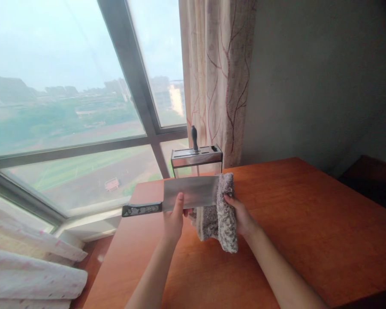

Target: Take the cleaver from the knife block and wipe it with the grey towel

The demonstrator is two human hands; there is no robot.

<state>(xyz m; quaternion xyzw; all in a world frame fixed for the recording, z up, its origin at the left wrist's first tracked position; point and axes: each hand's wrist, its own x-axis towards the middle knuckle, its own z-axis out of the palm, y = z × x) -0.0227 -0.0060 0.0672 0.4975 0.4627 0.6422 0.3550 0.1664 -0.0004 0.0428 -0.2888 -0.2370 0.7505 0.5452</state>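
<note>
A cleaver [193,189] with a wide grey blade and a dark patterned handle [142,209] is held up over the table, handle to the left. My left hand [174,219] grips the blade near the handle, thumb on its face and fingers behind. At the blade's right end a fluffy grey cloth [227,219] is folded over the metal, and part of it hangs down behind and below. My right hand [239,212] is closed on this cloth, its thumb pressing the front; the other fingers are hidden behind.
Beneath is a reddish-brown wooden table [292,227]. Behind the cleaver stands a knife block [197,159] with a clear front and one dark-handled tool in its top. A window [67,86] and a patterned curtain [221,77] are beyond; another curtain [28,274] hangs lower left.
</note>
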